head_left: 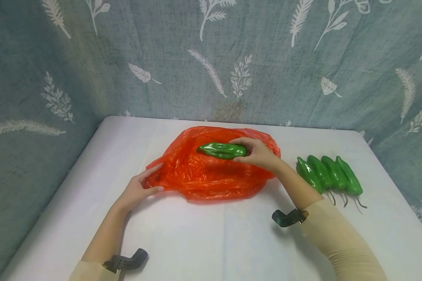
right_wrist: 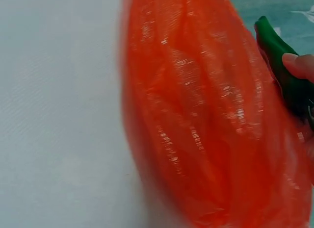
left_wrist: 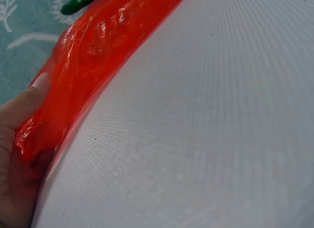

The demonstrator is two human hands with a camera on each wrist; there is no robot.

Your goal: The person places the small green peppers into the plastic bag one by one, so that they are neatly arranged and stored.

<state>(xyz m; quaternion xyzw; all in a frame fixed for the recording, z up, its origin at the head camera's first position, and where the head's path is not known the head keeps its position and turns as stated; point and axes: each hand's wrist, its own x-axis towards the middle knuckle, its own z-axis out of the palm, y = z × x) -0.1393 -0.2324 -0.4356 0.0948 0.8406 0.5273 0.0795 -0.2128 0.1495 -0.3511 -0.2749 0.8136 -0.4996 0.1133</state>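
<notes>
My right hand [head_left: 254, 154] holds a shiny green pepper [head_left: 218, 150] by its thick right end, thumb on the near side and fingers on the far side. The pepper lies level over the opening of a red plastic bag [head_left: 211, 191], its narrow tip to the left. In the right wrist view, a thumb presses along the pepper [right_wrist: 274, 49] beside the crumpled bag [right_wrist: 196, 110]. At the bag's left end, my left hand [head_left: 138, 191] grips the plastic with thumb and fingers spread apart. The left wrist view shows bag folds [left_wrist: 73, 86] between that hand's digits.
Several more green peppers [head_left: 332, 173] lie side by side on the white table [head_left: 197, 242], right of the bag, stems toward me. A teal leaf-patterned cloth [head_left: 176, 70] hangs behind the table and at its sides. Each wrist wears a dark camera mount [head_left: 126, 262].
</notes>
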